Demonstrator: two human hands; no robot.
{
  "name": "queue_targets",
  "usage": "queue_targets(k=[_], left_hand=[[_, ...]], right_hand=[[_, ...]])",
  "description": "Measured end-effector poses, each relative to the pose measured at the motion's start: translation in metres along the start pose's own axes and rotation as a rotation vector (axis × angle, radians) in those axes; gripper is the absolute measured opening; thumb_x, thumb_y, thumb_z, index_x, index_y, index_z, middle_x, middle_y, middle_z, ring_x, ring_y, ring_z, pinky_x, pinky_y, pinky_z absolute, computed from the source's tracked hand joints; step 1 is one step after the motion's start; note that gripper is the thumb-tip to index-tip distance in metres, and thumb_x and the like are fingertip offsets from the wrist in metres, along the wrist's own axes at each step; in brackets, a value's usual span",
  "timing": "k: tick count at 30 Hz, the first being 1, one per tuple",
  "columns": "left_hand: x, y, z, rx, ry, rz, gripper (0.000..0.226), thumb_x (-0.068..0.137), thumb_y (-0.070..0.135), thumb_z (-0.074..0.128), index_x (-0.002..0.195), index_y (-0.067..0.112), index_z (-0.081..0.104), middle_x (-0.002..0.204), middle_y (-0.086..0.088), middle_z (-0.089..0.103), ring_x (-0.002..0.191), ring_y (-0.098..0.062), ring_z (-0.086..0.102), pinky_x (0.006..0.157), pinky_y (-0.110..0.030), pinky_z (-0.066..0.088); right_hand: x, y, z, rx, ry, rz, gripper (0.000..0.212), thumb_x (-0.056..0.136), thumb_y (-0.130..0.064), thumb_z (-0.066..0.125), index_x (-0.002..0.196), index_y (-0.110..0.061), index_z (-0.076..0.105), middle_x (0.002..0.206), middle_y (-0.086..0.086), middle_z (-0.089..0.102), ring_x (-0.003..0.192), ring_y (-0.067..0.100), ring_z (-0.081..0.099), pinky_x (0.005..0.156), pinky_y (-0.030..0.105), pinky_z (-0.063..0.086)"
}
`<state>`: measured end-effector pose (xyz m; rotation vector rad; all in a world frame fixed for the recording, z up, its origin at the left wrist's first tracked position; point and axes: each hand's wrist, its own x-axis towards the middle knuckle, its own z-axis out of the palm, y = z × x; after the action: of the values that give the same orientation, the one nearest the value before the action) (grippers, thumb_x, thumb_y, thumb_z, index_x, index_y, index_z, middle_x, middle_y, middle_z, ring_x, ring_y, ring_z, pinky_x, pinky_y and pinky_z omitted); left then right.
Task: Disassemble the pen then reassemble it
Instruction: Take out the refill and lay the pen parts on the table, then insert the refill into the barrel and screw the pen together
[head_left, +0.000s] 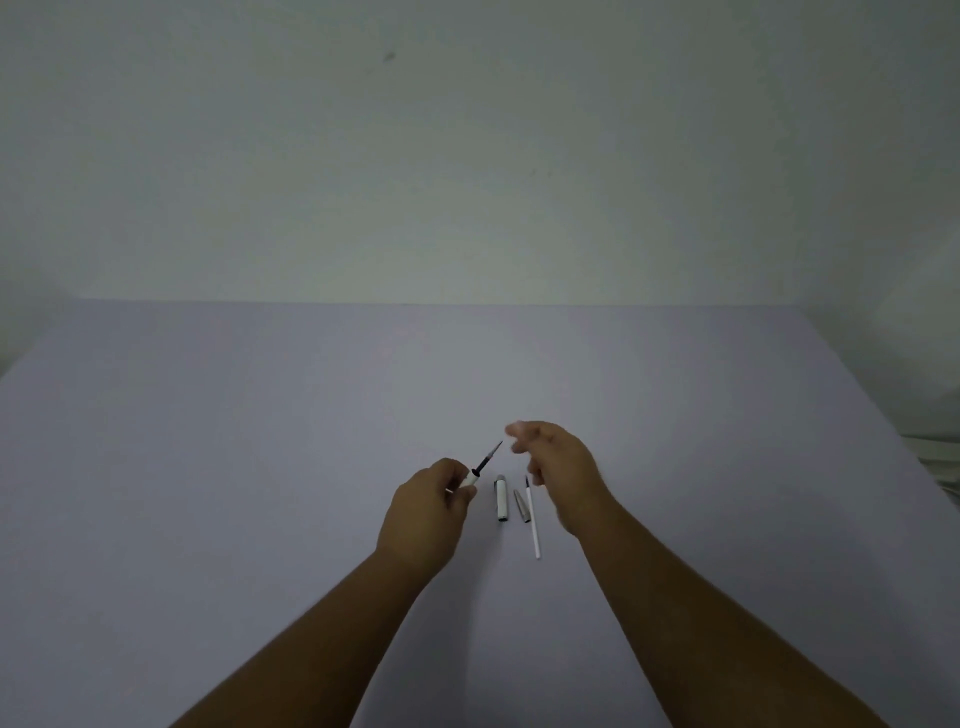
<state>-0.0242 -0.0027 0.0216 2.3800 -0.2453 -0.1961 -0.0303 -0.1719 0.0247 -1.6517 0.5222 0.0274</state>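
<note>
A person's left hand (431, 499) grips the pen barrel (470, 479), dark tip angled up for access. The right hand (550, 457), blurred and loosely open, holds nothing visible; the cap (502, 498), sleeve (520, 505) and refill (533, 519) lie just right of the barrel on the counter (208, 441), kept near for reassembly.

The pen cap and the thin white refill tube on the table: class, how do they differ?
The pen cap is short and stubby; the refill tube is long and slender. The cap has dark ends; the tube shows a dark tip at its far end only. The cap lies nearer the left hand. Both are mainly white and lie flat on the table.
</note>
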Motion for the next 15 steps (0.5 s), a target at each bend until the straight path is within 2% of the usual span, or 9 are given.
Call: queue_targets(k=[2, 4, 6, 9, 12, 15], left_hand=[[0.002, -0.006, 0.000, 0.007, 0.000, -0.007, 0.015, 0.091, 0.029, 0.054, 0.103, 0.021, 0.060, 0.088, 0.006, 0.056, 0.074, -0.010, 0.052, 0.061, -0.018, 0.036], [0.004, -0.012, 0.001, 0.012, -0.001, -0.013, 0.016, 0.092, 0.029, 0.053, 0.104, 0.021, 0.060, 0.090, 0.007, 0.055, 0.075, -0.009, 0.052, 0.063, -0.017, 0.036], [0.005, -0.019, 0.002, 0.014, -0.002, -0.029, 0.015, 0.091, 0.029, 0.054, 0.102, 0.020, 0.059, 0.084, 0.007, 0.056, 0.070, -0.007, 0.050, 0.057, -0.013, 0.033], [0.005, -0.028, 0.003, 0.022, -0.014, -0.048, 0.015, 0.091, 0.029, 0.054, 0.100, 0.018, 0.059, 0.075, 0.006, 0.054, 0.065, -0.008, 0.047, 0.054, -0.013, 0.032], [0.006, -0.032, 0.004, 0.006, -0.029, -0.062, 0.015, 0.091, 0.029, 0.054, 0.101, 0.019, 0.059, 0.077, 0.005, 0.056, 0.067, -0.009, 0.048, 0.055, -0.013, 0.033], [0.008, -0.033, 0.005, 0.009, -0.033, -0.063, 0.016, 0.091, 0.030, 0.054, 0.102, 0.020, 0.059, 0.081, 0.004, 0.057, 0.069, -0.009, 0.050, 0.055, -0.012, 0.033]], right_hand=[[0.013, 0.014, -0.009, -0.445, 0.089, -0.008, 0.020, 0.087, -0.029, 0.055, 0.091, -0.015, 0.069, 0.094, 0.008, 0.071, 0.081, 0.020, 0.063, 0.071, 0.030, 0.049], [0.019, 0.031, -0.011, -0.880, 0.010, -0.042, 0.022, 0.088, -0.024, 0.051, 0.094, -0.014, 0.070, 0.099, 0.009, 0.070, 0.091, 0.026, 0.063, 0.075, 0.030, 0.049], [0.020, 0.047, -0.006, -1.094, -0.040, -0.072, 0.024, 0.088, -0.027, 0.049, 0.095, -0.015, 0.069, 0.100, 0.009, 0.068, 0.093, 0.026, 0.062, 0.072, 0.031, 0.049], [0.023, 0.062, 0.004, -1.215, -0.025, -0.079, 0.027, 0.089, -0.033, 0.049, 0.098, -0.013, 0.065, 0.103, 0.009, 0.065, 0.098, 0.026, 0.059, 0.074, 0.033, 0.049], [0.025, 0.066, 0.012, -1.256, 0.009, -0.076, 0.027, 0.089, -0.028, 0.046, 0.099, -0.011, 0.064, 0.105, 0.009, 0.064, 0.100, 0.027, 0.058, 0.072, 0.031, 0.047], [0.024, 0.059, 0.017, -1.141, 0.073, -0.013, 0.028, 0.088, -0.031, 0.049, 0.090, -0.008, 0.065, 0.095, 0.010, 0.066, 0.089, 0.026, 0.061, 0.064, 0.029, 0.042]])
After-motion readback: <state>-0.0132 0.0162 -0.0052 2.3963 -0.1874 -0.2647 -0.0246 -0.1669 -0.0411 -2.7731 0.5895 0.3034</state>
